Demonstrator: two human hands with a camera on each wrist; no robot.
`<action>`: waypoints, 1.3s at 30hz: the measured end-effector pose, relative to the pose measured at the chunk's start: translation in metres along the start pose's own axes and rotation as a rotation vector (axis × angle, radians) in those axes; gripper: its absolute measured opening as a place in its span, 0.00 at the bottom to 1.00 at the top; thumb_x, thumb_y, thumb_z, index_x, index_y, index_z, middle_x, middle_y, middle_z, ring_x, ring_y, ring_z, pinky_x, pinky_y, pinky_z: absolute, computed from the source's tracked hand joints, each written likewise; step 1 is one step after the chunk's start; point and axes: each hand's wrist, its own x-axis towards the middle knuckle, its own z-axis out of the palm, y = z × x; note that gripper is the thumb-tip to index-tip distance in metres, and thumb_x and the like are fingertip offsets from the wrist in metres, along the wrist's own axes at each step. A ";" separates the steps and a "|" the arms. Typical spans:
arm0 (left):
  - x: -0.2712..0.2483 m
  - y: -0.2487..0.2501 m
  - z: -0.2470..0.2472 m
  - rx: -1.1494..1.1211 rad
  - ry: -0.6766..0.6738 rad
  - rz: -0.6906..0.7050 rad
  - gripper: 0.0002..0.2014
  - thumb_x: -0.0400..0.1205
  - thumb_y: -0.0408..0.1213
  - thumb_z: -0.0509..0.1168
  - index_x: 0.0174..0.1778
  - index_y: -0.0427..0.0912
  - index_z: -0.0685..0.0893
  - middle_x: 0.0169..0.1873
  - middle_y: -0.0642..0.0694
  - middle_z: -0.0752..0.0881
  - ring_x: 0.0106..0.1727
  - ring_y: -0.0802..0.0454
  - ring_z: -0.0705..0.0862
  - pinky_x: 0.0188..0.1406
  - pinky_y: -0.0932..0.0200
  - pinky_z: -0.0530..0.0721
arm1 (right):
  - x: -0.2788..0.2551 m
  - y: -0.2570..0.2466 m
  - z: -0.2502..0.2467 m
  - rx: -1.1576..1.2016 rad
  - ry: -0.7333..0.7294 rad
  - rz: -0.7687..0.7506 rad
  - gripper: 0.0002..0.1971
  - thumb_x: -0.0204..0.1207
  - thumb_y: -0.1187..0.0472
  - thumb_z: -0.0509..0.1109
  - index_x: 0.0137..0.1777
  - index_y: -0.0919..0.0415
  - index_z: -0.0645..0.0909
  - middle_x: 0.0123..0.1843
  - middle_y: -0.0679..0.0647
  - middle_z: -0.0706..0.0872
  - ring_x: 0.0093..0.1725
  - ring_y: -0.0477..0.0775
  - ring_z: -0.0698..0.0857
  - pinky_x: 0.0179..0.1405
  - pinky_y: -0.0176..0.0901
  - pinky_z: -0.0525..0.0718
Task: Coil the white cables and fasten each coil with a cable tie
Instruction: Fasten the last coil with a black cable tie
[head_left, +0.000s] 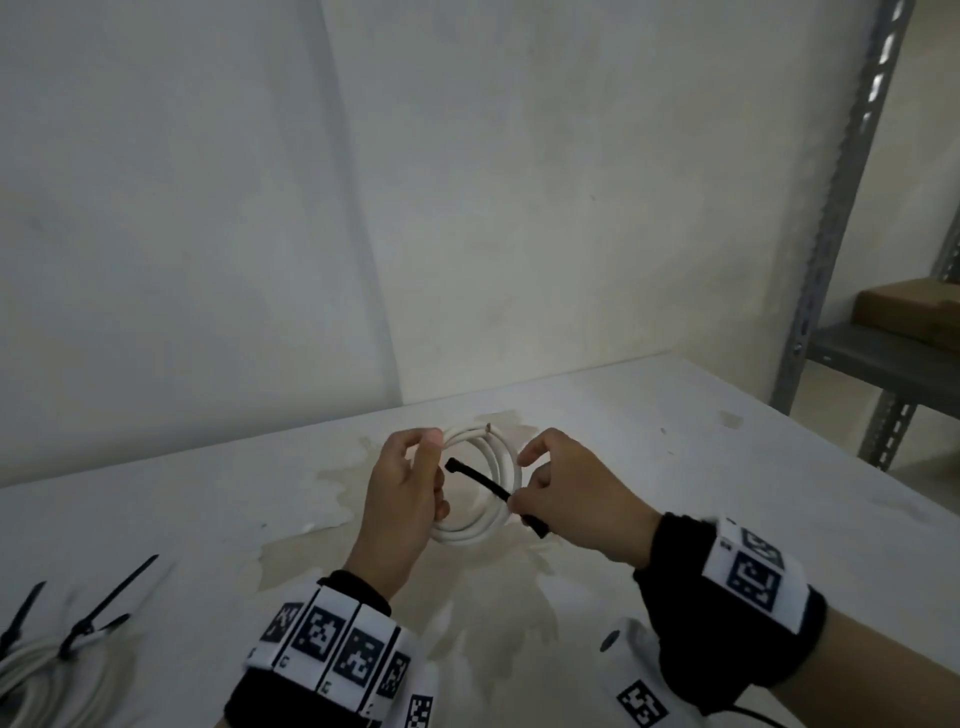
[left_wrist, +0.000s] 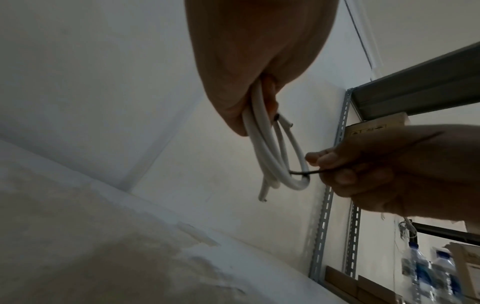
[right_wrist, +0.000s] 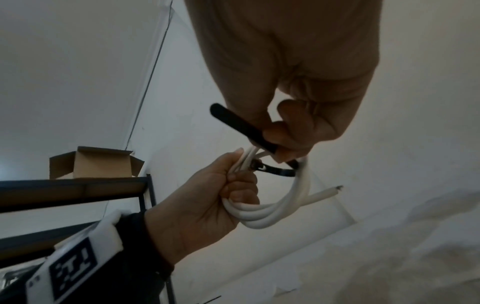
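At the far left of the surface (head_left: 727, 467), near its front edge, lies a second bundle of white cable (head_left: 36, 680) with loose black cable ties (head_left: 111, 603) resting on and beside it; I count three ties there, though the frame edge cuts them off, so there may be more.

Moving right, the person's left hand (head_left: 400, 499) is raised above the surface, its fingers (right_wrist: 242, 181) curled around one side of a white cable coil (head_left: 480, 486) of about three loops. Both cut ends of the cable stick out free (one near the top of the coil, one hanging lower).

Across the coil's middle runs one black cable tie (head_left: 488, 480), its head toward the left hand and its strap passing around the loops on the right-hand side.

Further right, the right hand (head_left: 582, 499) pinches the tie's strap between thumb and curled fingers, with the tail poking out behind.

The tie does not look closed yet. If the left hand's grip loosens, the springy loops could fan apart and slip out of the strap. The tie might also catch only some loops, or the pinched strap could slide free before its tip reaches the head.

At the far right stands a metal shelf rack (head_left: 852, 218).
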 end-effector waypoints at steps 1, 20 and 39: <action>0.000 0.000 -0.005 0.006 0.000 0.006 0.07 0.85 0.42 0.57 0.49 0.44 0.77 0.22 0.52 0.70 0.18 0.63 0.68 0.20 0.65 0.71 | 0.003 -0.003 0.006 0.024 0.005 0.011 0.13 0.71 0.67 0.70 0.46 0.54 0.68 0.29 0.53 0.82 0.25 0.48 0.77 0.25 0.35 0.75; -0.010 0.006 -0.073 -0.196 -0.027 -0.080 0.13 0.86 0.40 0.53 0.38 0.44 0.77 0.18 0.55 0.63 0.19 0.60 0.62 0.18 0.67 0.67 | -0.004 -0.042 0.071 0.298 -0.223 -0.347 0.15 0.76 0.77 0.64 0.47 0.56 0.85 0.37 0.50 0.84 0.32 0.37 0.84 0.39 0.26 0.82; -0.019 0.010 -0.070 -0.230 -0.021 -0.121 0.24 0.83 0.57 0.47 0.47 0.38 0.75 0.21 0.51 0.60 0.18 0.60 0.60 0.16 0.67 0.65 | 0.002 -0.055 0.087 0.177 -0.054 -0.348 0.12 0.76 0.64 0.68 0.31 0.55 0.82 0.30 0.48 0.82 0.23 0.39 0.77 0.27 0.26 0.75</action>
